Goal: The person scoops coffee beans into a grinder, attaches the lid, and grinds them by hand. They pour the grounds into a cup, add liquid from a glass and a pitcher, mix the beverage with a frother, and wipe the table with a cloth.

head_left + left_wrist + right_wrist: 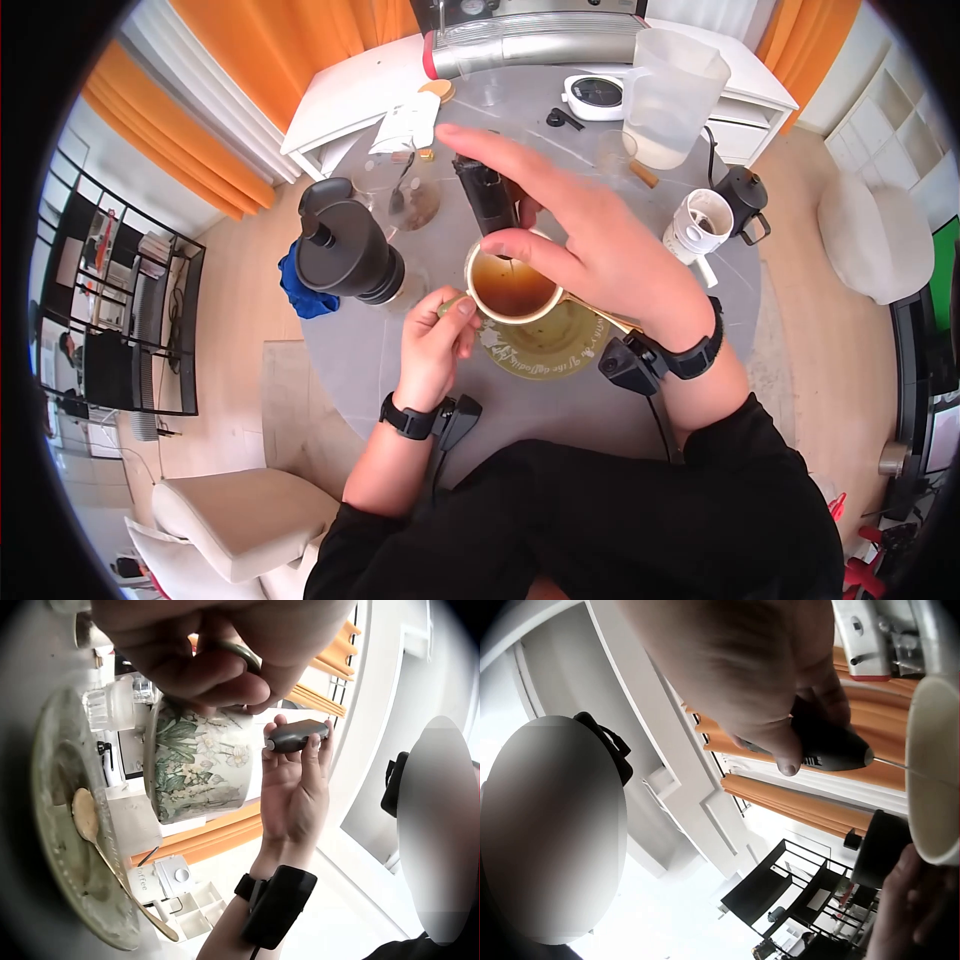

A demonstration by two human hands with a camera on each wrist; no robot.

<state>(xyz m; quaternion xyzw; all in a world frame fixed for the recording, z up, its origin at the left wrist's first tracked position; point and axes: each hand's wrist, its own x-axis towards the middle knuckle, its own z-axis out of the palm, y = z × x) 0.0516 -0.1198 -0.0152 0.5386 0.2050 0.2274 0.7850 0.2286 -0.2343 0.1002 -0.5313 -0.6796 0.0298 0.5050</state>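
Note:
My left hand (435, 345) pinches the handle of a flower-patterned cup (202, 761) holding brown liquid (515, 290). A gap shows between the cup's base and the green saucer (540, 362) in the left wrist view. On that saucer lies a gold spoon (85, 817). My right hand (590, 225) holds a black handheld milk frother (832, 746) between thumb and fingers, above the cup. Its thin metal shaft (889, 763) points down over the rim into the cup; the whisk end is hidden.
Left of the cup stands a dark canister with a knobbed top (345, 250), beside a glass vessel (410, 205) and blue cloth (305, 285). At right are a white mug (695, 225) and black kettle (742, 195). A plastic pitcher (675, 90) and white scale (580, 98) stand behind.

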